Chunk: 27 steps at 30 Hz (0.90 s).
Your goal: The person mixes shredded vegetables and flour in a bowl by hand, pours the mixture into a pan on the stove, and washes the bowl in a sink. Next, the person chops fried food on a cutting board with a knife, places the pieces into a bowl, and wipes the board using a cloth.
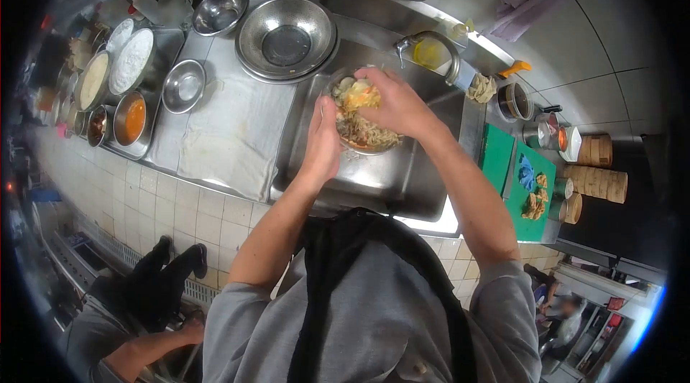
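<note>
Over the steel sink [424,185] is a round bowl [368,149] of mixed food, with noodle-like strands and yellow and orange pieces. My left hand [323,140] is against the bowl's left side, its fingers stretched upward and nothing visible in its palm. My right hand [393,101] reaches over the bowl's upper right, the fingers bent down at the yellow food; what its fingertips hold, if anything, is hidden.
A perforated steel bowl [248,34] and smaller steel bowls stand left of the sink. A tray [162,60] holds powder and orange sauce. Right are a faucet [404,44], green boards [497,157] and bamboo steamers [595,183]. A person [108,325] is at lower left.
</note>
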{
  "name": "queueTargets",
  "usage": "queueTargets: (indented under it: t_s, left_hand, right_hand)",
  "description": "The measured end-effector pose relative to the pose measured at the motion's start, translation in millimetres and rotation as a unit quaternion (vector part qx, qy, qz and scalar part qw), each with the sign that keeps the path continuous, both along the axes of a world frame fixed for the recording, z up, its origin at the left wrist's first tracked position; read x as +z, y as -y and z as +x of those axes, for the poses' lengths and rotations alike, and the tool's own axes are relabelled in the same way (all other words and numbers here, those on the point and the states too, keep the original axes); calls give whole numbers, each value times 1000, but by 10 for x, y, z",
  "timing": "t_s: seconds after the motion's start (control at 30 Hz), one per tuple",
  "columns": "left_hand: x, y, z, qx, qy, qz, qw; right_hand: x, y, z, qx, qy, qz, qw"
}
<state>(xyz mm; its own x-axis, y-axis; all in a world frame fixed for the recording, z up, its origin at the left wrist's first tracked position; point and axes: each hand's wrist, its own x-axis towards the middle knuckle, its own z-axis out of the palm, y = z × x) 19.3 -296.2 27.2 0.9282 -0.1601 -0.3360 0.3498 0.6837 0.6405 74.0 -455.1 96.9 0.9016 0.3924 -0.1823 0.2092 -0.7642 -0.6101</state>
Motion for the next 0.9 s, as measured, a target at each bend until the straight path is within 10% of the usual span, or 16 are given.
queueTargets:
  t_s: [0.2, 0.63, 0.9]
  left_hand:
    - [-159, -39, 48, 24, 19, 43, 999]
    - [-17, -107, -79, -27, 37, 33, 998]
    - [-119, -57, -49, -1, 14, 3, 1000]
  right_hand:
    - [158, 48, -55, 132, 35, 49, 989]
    - [-260, -104, -114, -45, -257, 194, 946]
    - [-153, 71, 78, 13, -89, 91, 992]
